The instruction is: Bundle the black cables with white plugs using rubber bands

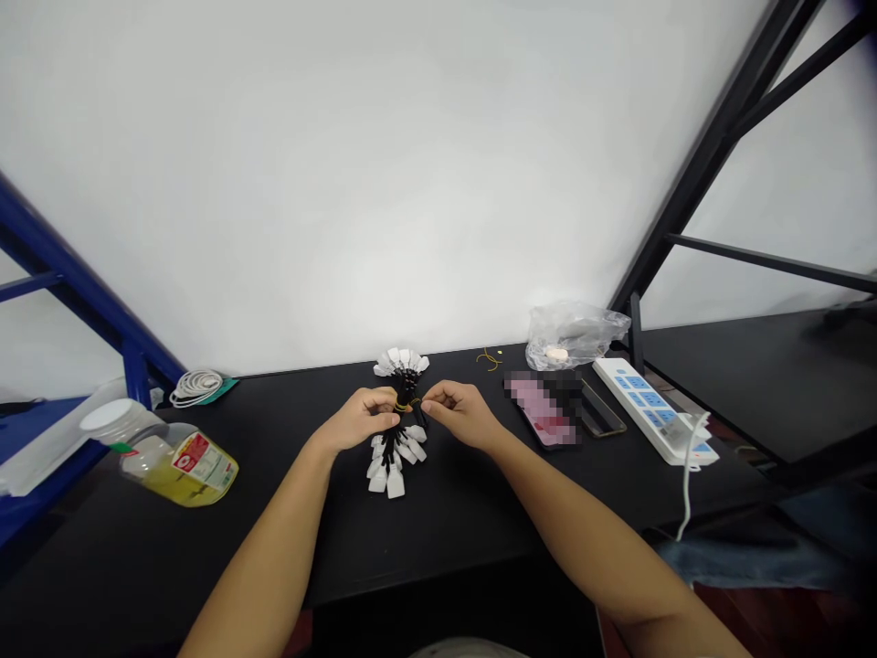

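Observation:
A bundle of short black cables [392,442] with white plugs or caps fanned out at both ends is held over the black table. Around its middle runs a thin yellow twist tie [401,408]. My left hand [363,419] is closed on the bundle's middle, thumb in front and fingers behind. To the right, my right hand [460,411] pinches at the tie's end, with thumb and forefinger together. A short dark piece sticks out beside the right fingertips; I cannot make out what it is.
Loose yellow ties [490,360] lie near the wall. At right are a pink-screened phone [543,409], a dark phone [603,411], a plastic bag [575,331] and a power strip [654,409]. Leftward, a plastic jar [179,464] lies tilted near a coiled white cable [196,387].

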`<state>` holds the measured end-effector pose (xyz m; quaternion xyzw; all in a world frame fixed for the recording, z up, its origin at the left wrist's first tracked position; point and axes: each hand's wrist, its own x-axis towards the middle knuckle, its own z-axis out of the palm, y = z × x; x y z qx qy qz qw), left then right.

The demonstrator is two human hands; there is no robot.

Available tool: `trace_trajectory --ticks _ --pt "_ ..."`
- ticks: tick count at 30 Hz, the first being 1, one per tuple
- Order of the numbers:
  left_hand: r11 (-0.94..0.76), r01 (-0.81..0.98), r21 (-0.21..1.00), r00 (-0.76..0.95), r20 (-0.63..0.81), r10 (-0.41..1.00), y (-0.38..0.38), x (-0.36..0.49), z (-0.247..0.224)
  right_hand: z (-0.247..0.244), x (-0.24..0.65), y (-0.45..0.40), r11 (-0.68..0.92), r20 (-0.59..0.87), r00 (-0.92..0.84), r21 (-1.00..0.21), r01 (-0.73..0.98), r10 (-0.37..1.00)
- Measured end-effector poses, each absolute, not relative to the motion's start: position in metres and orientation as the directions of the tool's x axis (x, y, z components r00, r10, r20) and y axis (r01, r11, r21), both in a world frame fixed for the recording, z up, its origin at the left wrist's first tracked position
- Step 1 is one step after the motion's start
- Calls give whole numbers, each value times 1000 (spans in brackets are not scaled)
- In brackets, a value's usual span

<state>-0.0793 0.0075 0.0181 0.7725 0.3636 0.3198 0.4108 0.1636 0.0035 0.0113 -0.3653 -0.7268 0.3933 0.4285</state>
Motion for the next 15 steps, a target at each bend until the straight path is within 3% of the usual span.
trace_trajectory --ticks 4,8,12,15 --pt "-337 344 876 523 118 844 6 -85 20 7 163 4 449 339 -403 -866 220 850" --pt "-288 348 892 409 132 903 7 -87 19 5 164 4 478 345 -430 -841 252 834" --pt "-298 346 890 97 282 955 12 -93 20 4 165 5 511 360 -442 -810 290 822" --pt "-321 354 878 -199 406 892 16 -102 21 4 165 5 528 359 -457 -786 322 814"
